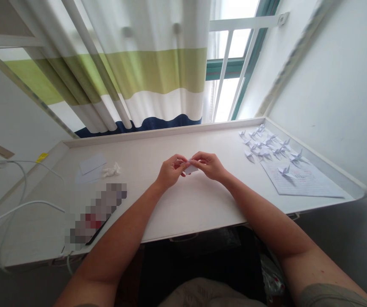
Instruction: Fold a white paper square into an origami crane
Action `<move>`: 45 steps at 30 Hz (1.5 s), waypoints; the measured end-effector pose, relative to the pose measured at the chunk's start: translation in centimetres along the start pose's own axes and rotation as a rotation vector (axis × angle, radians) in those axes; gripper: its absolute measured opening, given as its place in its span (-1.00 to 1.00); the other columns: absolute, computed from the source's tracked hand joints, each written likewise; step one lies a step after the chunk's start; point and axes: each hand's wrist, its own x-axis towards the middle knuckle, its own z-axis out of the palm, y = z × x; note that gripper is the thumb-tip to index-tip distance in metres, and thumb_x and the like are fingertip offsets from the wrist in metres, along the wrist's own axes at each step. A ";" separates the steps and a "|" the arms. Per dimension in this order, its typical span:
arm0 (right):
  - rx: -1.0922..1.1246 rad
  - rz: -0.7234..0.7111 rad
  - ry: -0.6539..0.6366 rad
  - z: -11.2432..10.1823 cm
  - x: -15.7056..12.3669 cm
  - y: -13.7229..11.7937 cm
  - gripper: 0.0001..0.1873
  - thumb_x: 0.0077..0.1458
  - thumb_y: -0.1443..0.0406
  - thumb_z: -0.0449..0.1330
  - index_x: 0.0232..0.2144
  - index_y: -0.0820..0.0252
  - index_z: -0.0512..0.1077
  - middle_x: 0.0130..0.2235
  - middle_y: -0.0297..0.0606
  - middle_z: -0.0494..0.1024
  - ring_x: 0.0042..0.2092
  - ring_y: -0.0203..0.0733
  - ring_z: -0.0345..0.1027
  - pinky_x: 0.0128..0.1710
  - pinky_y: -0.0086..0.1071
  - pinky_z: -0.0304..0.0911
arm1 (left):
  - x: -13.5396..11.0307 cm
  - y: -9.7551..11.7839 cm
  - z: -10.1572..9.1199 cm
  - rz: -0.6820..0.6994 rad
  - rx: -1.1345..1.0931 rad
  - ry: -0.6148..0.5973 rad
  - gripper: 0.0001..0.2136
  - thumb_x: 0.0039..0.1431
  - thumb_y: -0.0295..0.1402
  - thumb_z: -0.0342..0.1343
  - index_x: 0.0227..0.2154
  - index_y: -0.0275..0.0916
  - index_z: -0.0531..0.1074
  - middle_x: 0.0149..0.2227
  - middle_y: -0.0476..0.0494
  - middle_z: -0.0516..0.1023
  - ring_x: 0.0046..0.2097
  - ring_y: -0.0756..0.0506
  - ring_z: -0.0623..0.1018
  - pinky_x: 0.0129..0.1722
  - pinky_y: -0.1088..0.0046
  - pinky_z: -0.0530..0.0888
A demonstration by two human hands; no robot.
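Observation:
A small folded piece of white paper point(191, 169) is pinched between my two hands above the middle of the white desk point(183, 213). My left hand point(171, 169) grips its left side with thumb and fingers. On the other side my right hand point(209, 165) has its thumb and fingertips closed on the paper's upper right part. The fingers hide much of the paper, so its fold cannot be made out. Several folded paper cranes point(279, 150) stand at the right end of the desk, one of them point(286, 171) on a written sheet.
Written paper sheets point(301, 183) lie at the right. To the left are flat white paper squares point(93, 164), a crumpled white thing point(111, 169), a blurred-out object point(96, 215) and white cables point(26, 204). A raised rim point(157, 134) runs along the desk's back, before a curtain point(157, 72).

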 end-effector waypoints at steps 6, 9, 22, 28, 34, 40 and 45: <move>-0.042 -0.032 0.028 0.1 0.1 0.1 -0.61 0.13 -0.10 0.40 -0.33 0.07 0.67 -0.26 -0.21 0.66 -0.21 -0.08 0.56 -0.22 -0.21 0.45 | 0.0 -0.1 0.4 -0.036 -0.026 0.010 -0.56 0.06 0.04 0.46 -0.30 -0.23 0.50 -0.38 -0.10 0.68 -0.36 -0.10 0.65 -0.46 0.41 0.62; -0.094 -0.046 0.029 0.0 0.1 0.2 -0.63 0.15 -0.08 0.39 -0.36 0.07 0.67 -0.26 -0.21 0.67 -0.20 -0.08 0.56 -0.19 -0.21 0.45 | 0.0 -0.1 0.5 -0.051 -0.021 0.014 -0.56 0.04 0.03 0.47 -0.33 -0.24 0.49 -0.39 -0.10 0.66 -0.35 -0.09 0.65 -0.45 0.41 0.63; -0.062 -0.007 0.044 0.1 0.0 0.0 -0.60 0.11 -0.07 0.43 -0.24 0.10 0.62 -0.21 -0.18 0.72 -0.16 -0.05 0.60 -0.13 -0.15 0.52 | 0.1 0.3 0.5 -0.110 -0.058 0.053 -0.54 -0.01 0.03 0.51 -0.36 -0.27 0.53 -0.39 -0.13 0.68 -0.34 -0.11 0.67 -0.43 0.40 0.63; 0.055 0.055 0.069 0.1 0.2 0.2 -0.43 -0.01 -0.11 0.50 -0.09 0.11 0.63 -0.20 -0.17 0.73 -0.20 -0.06 0.62 -0.17 -0.17 0.54 | 0.1 0.7 0.5 -0.109 -0.094 0.048 -0.46 -0.03 0.06 0.51 -0.23 -0.23 0.46 -0.36 -0.12 0.72 -0.35 -0.11 0.68 -0.41 0.41 0.62; 0.052 0.060 0.045 0.0 0.2 0.2 -0.57 0.02 -0.08 0.49 -0.35 0.15 0.66 -0.32 -0.23 0.72 -0.33 -0.14 0.57 -0.29 -0.25 0.46 | -0.1 0.7 0.6 -0.120 -0.048 0.015 -0.47 -0.01 0.10 0.49 -0.28 -0.24 0.44 -0.38 -0.12 0.70 -0.36 -0.12 0.68 -0.47 0.42 0.60; 0.142 0.066 0.112 0.0 0.4 -0.1 -0.54 -0.06 -0.09 0.53 -0.41 0.16 0.63 -0.38 -0.24 0.68 -0.35 -0.15 0.54 -0.34 -0.28 0.44 | -0.3 0.4 0.6 -0.166 0.048 -0.138 -0.42 0.18 0.25 0.26 -0.31 -0.29 0.58 -0.35 -0.23 0.68 -0.25 -0.19 0.74 -0.43 0.43 0.60; 0.201 0.089 0.134 0.0 0.4 -0.4 -0.55 -0.07 -0.07 0.54 -0.44 0.16 0.60 -0.40 -0.26 0.66 -0.36 -0.17 0.52 -0.35 -0.29 0.42 | -0.4 0.9 0.6 -0.118 0.031 -0.151 -0.45 0.26 0.22 0.20 -0.26 -0.28 0.58 -0.30 -0.24 0.70 -0.21 -0.20 0.74 -0.33 0.37 0.65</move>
